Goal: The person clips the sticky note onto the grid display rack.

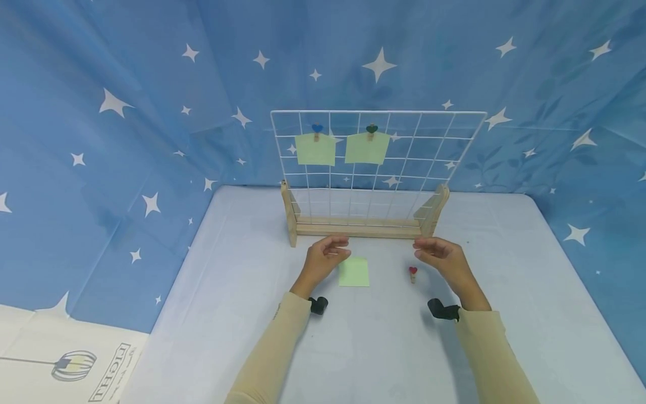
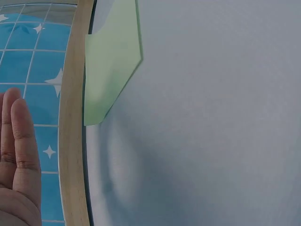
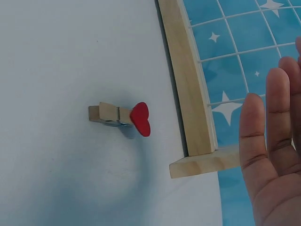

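Note:
My left hand (image 1: 324, 259) hovers over the table beside a light green sticky note (image 1: 355, 272), holding nothing. In the left wrist view its fingers (image 2: 26, 146) are fairly straight, and the green note (image 2: 110, 70) lies near the wooden base. To the right, my right hand (image 1: 446, 264) is raised above the table with its fingers relaxed and nothing in them. Just left of it lies a small wooden clothespin with a red heart (image 1: 413, 273). The right wrist view shows that clothespin (image 3: 113, 114) on its own, apart from the fingers (image 3: 256, 141).
Behind the hands stands a white wire grid (image 1: 404, 146) in a wooden stand (image 1: 358, 229). Two green notes hang on it, one under a blue heart clothespin (image 1: 317, 130), the other under a green heart clothespin (image 1: 372, 130). A blue star-patterned curtain (image 1: 151, 140) surrounds the white table (image 1: 383, 348).

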The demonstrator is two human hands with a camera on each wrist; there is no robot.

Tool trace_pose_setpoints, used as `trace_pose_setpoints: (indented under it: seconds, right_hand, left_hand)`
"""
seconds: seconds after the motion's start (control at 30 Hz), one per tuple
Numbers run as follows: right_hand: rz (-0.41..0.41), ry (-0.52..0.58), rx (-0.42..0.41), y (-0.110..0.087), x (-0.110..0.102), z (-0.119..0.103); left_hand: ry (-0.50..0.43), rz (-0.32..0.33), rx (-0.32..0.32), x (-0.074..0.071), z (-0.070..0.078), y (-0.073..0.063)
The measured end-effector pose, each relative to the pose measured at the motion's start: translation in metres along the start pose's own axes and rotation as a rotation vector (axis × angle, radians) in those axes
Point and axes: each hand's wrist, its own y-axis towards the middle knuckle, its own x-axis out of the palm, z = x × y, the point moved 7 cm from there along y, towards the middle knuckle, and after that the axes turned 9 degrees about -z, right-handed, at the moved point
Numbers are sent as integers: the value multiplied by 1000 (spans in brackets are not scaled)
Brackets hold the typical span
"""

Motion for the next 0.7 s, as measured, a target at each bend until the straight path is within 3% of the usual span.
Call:
trace_pose_setpoints:
  seconds: [0.33, 0.7]
  right_hand:
    - [-6, -7, 70, 0, 1, 15]
    - [-22, -27, 84, -2, 4, 27]
  left_hand:
    - [36, -3, -55, 3, -7, 1]
    - [63, 1, -88, 4, -12, 0]
